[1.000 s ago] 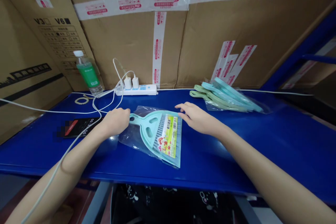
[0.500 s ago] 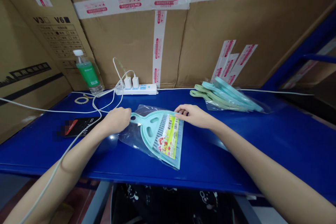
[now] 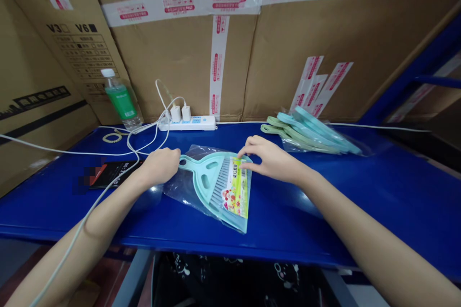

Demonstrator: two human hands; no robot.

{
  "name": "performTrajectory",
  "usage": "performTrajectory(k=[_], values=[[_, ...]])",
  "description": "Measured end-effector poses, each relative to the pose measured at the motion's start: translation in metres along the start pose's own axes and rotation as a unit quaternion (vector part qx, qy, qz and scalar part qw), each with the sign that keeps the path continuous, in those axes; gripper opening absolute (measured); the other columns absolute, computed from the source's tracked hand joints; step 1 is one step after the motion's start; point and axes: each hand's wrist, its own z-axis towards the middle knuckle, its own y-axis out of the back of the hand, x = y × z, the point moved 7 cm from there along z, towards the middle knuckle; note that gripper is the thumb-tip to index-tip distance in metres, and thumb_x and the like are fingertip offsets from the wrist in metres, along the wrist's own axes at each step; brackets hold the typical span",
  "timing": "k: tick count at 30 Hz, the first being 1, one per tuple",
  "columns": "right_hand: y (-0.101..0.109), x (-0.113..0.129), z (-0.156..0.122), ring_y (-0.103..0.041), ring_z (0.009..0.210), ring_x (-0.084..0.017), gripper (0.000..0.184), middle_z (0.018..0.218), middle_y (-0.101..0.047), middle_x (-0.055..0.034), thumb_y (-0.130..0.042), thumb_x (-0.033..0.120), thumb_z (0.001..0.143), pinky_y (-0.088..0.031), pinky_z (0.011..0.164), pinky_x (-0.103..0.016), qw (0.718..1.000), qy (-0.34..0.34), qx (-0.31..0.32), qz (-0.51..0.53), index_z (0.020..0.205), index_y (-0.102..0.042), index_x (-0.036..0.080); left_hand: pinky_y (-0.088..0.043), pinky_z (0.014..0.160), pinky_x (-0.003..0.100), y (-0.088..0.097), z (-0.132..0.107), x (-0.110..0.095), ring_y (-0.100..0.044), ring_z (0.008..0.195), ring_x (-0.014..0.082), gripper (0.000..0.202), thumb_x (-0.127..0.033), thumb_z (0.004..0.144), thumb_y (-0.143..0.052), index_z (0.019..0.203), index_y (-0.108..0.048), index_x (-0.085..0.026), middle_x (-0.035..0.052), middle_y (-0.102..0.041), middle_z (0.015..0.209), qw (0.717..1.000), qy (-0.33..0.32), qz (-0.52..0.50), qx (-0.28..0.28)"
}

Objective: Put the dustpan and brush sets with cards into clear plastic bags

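Dustpan: mint-green plastic dustpan (image 3: 201, 175), smooth, matt
Wrapping: clear plastic bag (image 3: 180, 196) around the dustpan, glossy
Counter: blue painted metal counter (image 3: 324, 230) beneath the dustpan, glossy

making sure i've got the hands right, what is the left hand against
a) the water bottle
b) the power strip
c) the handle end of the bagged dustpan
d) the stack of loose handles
c, the left hand sits against the handle end of the mint-green dustpan, which lies in its clear plastic bag.
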Motion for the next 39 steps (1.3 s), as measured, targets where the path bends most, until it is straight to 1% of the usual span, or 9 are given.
performTrajectory(k=[2,4,6,9,15,21,31,35,39], values=[[-0.003,0.010,-0.001,-0.051,0.082,-0.022,0.025,0.081,-0.057,-0.0070,-0.068,0.031,0.077,-0.041,0.073,-0.035,0.998,0.030,0.049,-0.014,0.097,-0.071,0.017,-0.050,0.077,0.042,0.000,-0.001,-0.001,-0.067,0.092,0.0315,0.036,-0.014,0.089,-0.026,0.105,-0.058,-0.011,0.0182,-0.069,0.087,1.000,0.000,0.002,0.000],[-0.007,0.018,-0.002,-0.051,0.081,-0.023,0.035,0.081,-0.057,-0.0073,-0.071,0.037,0.074,-0.041,0.073,-0.036,0.995,0.047,0.080,-0.032,0.102,-0.071,0.018,-0.050,0.077,0.041,0.001,-0.002,-0.001,-0.067,0.092,0.0315,0.036,-0.014,0.089,-0.026,0.105,-0.058,-0.010,0.0182,-0.069,0.087,1.000,0.000,0.004,0.002],[-0.010,0.022,-0.003,-0.050,0.081,-0.023,0.039,0.081,-0.057,-0.0075,-0.072,0.040,0.072,-0.040,0.073,-0.036,0.993,0.054,0.092,-0.048,0.104,-0.071,0.018,-0.050,0.076,0.041,0.001,-0.002,-0.001,-0.067,0.092,0.0313,0.036,-0.013,0.088,-0.026,0.105,-0.058,-0.010,0.0179,-0.069,0.086,1.000,0.001,0.007,0.003],[-0.012,0.026,-0.004,-0.049,0.079,-0.022,0.038,0.078,-0.057,-0.0065,-0.071,0.041,0.073,-0.038,0.072,-0.034,0.991,0.067,0.101,-0.053,0.102,-0.071,0.018,-0.051,0.076,0.041,0.001,-0.002,-0.001,-0.067,0.093,0.0315,0.036,-0.012,0.088,-0.027,0.105,-0.058,-0.010,0.0178,-0.069,0.086,1.000,0.001,0.011,0.003],[-0.012,0.032,-0.008,-0.046,0.075,-0.021,0.035,0.073,-0.057,-0.0044,-0.068,0.044,0.075,-0.036,0.069,-0.033,0.989,0.090,0.106,-0.043,0.100,-0.072,0.019,-0.051,0.075,0.042,0.001,-0.002,-0.002,-0.066,0.093,0.0331,0.036,-0.012,0.088,-0.025,0.105,-0.057,-0.009,0.0193,-0.069,0.086,1.000,-0.007,0.016,0.003],[-0.011,0.029,-0.006,-0.048,0.076,-0.022,0.038,0.074,-0.059,-0.0052,-0.070,0.045,0.073,-0.036,0.071,-0.034,0.990,0.066,0.104,-0.074,0.101,-0.071,0.020,-0.051,0.076,0.042,0.000,-0.002,-0.001,-0.067,0.092,0.0318,0.037,-0.012,0.087,-0.026,0.105,-0.057,-0.010,0.0188,-0.069,0.086,1.000,-0.003,0.019,0.001],[-0.013,0.021,-0.004,-0.054,0.079,-0.024,0.037,0.081,-0.064,-0.0088,-0.066,0.046,0.077,-0.037,0.070,-0.034,0.990,0.031,0.093,-0.103,0.103,-0.071,0.020,-0.051,0.076,0.041,0.001,-0.003,-0.002,-0.067,0.092,0.0323,0.036,-0.012,0.088,-0.027,0.106,-0.057,-0.009,0.0188,-0.069,0.086,1.000,-0.001,0.015,0.000],[-0.011,0.024,-0.006,-0.056,0.082,-0.026,0.048,0.085,-0.065,-0.0112,-0.063,0.053,0.076,-0.039,0.072,-0.037,0.991,0.032,0.073,-0.104,0.107,-0.069,0.017,-0.050,0.077,0.041,0.002,-0.004,-0.002,-0.067,0.093,0.0318,0.036,-0.011,0.088,-0.027,0.107,-0.057,-0.010,0.0187,-0.069,0.087,1.000,0.005,0.015,-0.001],[-0.013,0.029,-0.008,-0.057,0.088,-0.027,0.057,0.097,-0.067,-0.0135,-0.062,0.059,0.074,-0.040,0.076,-0.038,0.993,0.041,0.072,-0.087,0.110,-0.066,0.015,-0.050,0.077,0.041,0.002,-0.003,-0.002,-0.067,0.093,0.0318,0.036,-0.011,0.088,-0.026,0.106,-0.058,-0.010,0.0184,-0.069,0.087,1.000,0.005,0.016,-0.001]])
